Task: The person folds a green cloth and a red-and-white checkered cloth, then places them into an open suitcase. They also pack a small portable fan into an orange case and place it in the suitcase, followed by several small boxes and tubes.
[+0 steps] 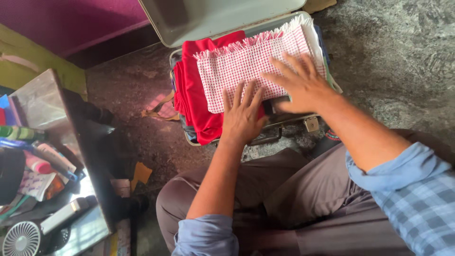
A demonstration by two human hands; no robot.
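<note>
Both hands flat on checked cloth, lying left-right.

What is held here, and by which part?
Nothing is gripped. Left hand and right hand press flat, fingers spread, on the checked cloth.

Single head cam, looking steeply down and forward from close range over the lap at the suitcase on the floor.
</note>
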